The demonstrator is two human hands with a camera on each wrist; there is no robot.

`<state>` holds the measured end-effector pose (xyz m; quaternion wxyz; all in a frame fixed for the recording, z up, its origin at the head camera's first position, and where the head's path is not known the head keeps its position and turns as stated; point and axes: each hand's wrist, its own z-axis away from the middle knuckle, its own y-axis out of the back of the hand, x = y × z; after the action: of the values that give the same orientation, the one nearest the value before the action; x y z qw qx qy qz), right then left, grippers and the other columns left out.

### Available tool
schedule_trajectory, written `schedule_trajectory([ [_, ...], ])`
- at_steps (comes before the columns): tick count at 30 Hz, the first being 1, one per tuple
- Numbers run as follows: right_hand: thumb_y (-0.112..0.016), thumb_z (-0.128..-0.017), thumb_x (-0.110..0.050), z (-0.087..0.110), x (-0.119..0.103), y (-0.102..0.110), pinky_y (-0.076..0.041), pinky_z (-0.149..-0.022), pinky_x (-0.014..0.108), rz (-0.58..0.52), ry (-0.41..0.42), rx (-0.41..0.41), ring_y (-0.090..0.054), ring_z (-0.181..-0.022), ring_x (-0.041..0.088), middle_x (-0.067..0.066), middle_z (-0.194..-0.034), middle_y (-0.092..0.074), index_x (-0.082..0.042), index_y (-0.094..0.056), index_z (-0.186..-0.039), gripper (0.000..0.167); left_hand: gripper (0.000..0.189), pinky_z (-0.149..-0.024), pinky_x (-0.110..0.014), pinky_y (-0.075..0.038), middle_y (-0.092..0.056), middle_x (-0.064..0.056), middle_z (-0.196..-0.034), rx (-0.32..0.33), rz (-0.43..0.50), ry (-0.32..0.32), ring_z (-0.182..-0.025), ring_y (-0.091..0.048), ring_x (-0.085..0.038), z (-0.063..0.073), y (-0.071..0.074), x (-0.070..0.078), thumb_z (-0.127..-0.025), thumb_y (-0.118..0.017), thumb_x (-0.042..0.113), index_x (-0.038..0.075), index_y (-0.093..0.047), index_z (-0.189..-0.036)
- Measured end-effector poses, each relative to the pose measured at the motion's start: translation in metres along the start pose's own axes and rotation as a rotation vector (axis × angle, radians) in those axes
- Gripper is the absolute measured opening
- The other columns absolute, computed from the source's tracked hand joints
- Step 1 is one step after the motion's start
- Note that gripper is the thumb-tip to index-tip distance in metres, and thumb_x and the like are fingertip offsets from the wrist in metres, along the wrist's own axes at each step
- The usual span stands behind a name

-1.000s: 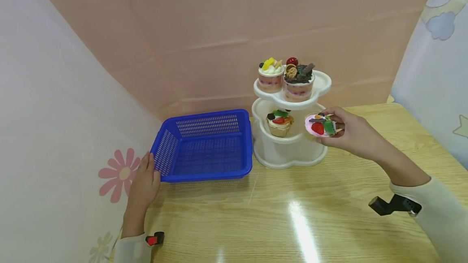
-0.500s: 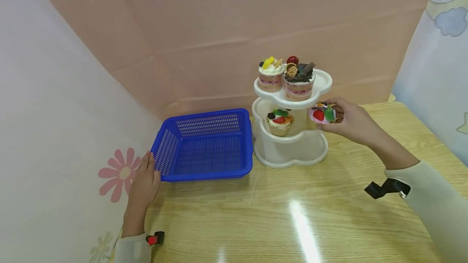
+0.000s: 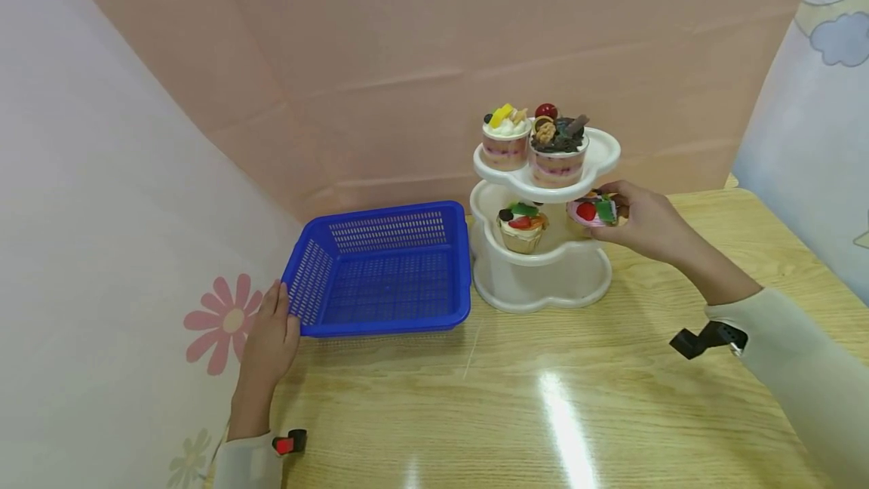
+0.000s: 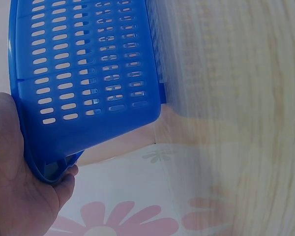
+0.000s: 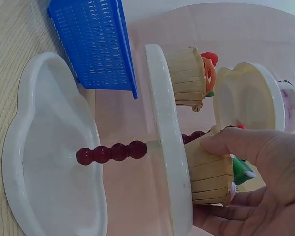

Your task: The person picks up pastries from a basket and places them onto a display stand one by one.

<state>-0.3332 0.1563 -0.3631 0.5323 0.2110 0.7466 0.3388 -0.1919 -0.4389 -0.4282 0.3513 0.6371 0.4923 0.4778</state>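
My right hand (image 3: 648, 223) pinches a pink-topped cupcake (image 3: 588, 211) with a strawberry and green fruit on it, at the right side of the middle tier of a white three-tier stand (image 3: 523, 256). In the right wrist view the cupcake's pleated wrapper (image 5: 206, 172) appears to touch that tier, thumb on one side and fingers on the other. A white-topped cupcake (image 3: 522, 226) sits on the same tier to the left. My left hand (image 3: 270, 338) grips the left rim of a blue plastic basket (image 3: 387, 327), its thumb and fingers either side of the rim.
The top tier bears a cream dessert cup (image 3: 505, 143) and a chocolate-topped dessert cup (image 3: 559, 157), with a cherry (image 3: 546, 110) behind. The basket stands just left of the stand on the wooden table (image 3: 475, 413). A patterned white wall (image 3: 170, 210) rises close by my left hand.
My right hand has carried the pink-topped cupcake up and inward, from in front of the stand onto or just over its middle tier. The left hand and the basket stay in place.
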Motion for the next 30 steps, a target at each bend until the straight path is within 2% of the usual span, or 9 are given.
schedule_trajectory([
  [3,-0.084,-0.082,-0.026,0.0,0.0,-0.001,-0.046,-0.071,0.028,0.014,0.001,0.0,-0.061,-0.095,0.031,0.021,-0.11,-0.067,0.005,-0.056,-0.131,0.064,0.057,-0.109,-0.069,-0.032,-0.022,-0.031,-0.162,-0.003,0.003,0.003,-0.144,-0.029,-0.052,-0.001,0.0,0.0,-0.103,-0.035,0.012,-0.013,-0.026,-0.153],
  [8,-0.083,-0.083,-0.029,-0.001,-0.001,0.0,-0.048,-0.074,0.036,0.026,0.002,-0.029,-0.061,-0.097,0.031,0.02,-0.112,-0.067,0.002,-0.057,-0.133,0.064,0.057,-0.109,-0.069,-0.032,-0.022,-0.031,-0.162,-0.012,0.006,0.004,-0.145,-0.028,-0.052,-0.002,-0.001,0.001,-0.104,-0.034,0.012,-0.013,-0.025,-0.154],
  [11,-0.083,-0.085,-0.03,0.0,-0.001,0.001,-0.05,-0.084,0.048,0.018,0.003,-0.051,-0.061,-0.106,0.037,0.022,-0.12,-0.065,0.002,-0.056,-0.135,0.066,0.057,-0.109,-0.069,-0.032,-0.022,-0.031,-0.162,-0.017,0.009,0.002,-0.145,-0.027,-0.052,-0.003,-0.001,0.002,-0.103,-0.034,0.012,-0.013,-0.025,-0.154],
  [16,-0.08,-0.087,-0.029,0.002,0.001,0.003,-0.042,-0.098,0.066,0.023,0.003,-0.066,-0.053,-0.122,0.047,0.028,-0.133,-0.059,0.003,-0.052,-0.14,0.068,0.057,-0.11,-0.068,-0.031,-0.022,-0.032,-0.161,-0.02,0.015,-0.005,-0.145,-0.027,-0.052,-0.004,-0.003,0.002,-0.103,-0.034,0.011,-0.014,-0.025,-0.153],
  [23,-0.078,-0.089,-0.022,0.005,0.007,0.004,-0.039,-0.105,0.068,-0.033,0.022,-0.084,-0.048,-0.13,0.055,0.029,-0.138,-0.055,0.003,-0.047,-0.145,0.068,0.057,-0.109,-0.07,-0.031,-0.022,-0.032,-0.161,-0.029,0.015,-0.014,-0.146,-0.025,-0.052,-0.008,-0.006,-0.001,-0.104,-0.034,0.012,-0.014,-0.025,-0.153],
  [26,-0.077,-0.09,-0.021,0.005,0.007,0.004,-0.036,-0.108,0.068,-0.056,0.017,-0.103,-0.045,-0.133,0.054,0.029,-0.144,-0.05,0.005,-0.041,-0.148,0.073,0.057,-0.109,-0.07,-0.031,-0.021,-0.033,-0.161,-0.04,0.012,-0.019,-0.146,-0.025,-0.053,-0.01,-0.005,-0.003,-0.104,-0.034,0.012,-0.015,-0.024,-0.153],
  [30,-0.075,-0.092,-0.03,0.011,0.006,0.007,-0.033,-0.108,0.07,-0.055,-0.036,-0.132,-0.039,-0.138,0.054,0.033,-0.152,-0.039,0.005,-0.028,-0.155,0.086,0.059,-0.11,-0.071,-0.027,-0.015,-0.034,-0.163,-0.102,0.012,-0.025,-0.146,-0.022,-0.055,-0.017,-0.001,-0.004,-0.105,-0.033,0.015,-0.015,-0.02,-0.154],
])
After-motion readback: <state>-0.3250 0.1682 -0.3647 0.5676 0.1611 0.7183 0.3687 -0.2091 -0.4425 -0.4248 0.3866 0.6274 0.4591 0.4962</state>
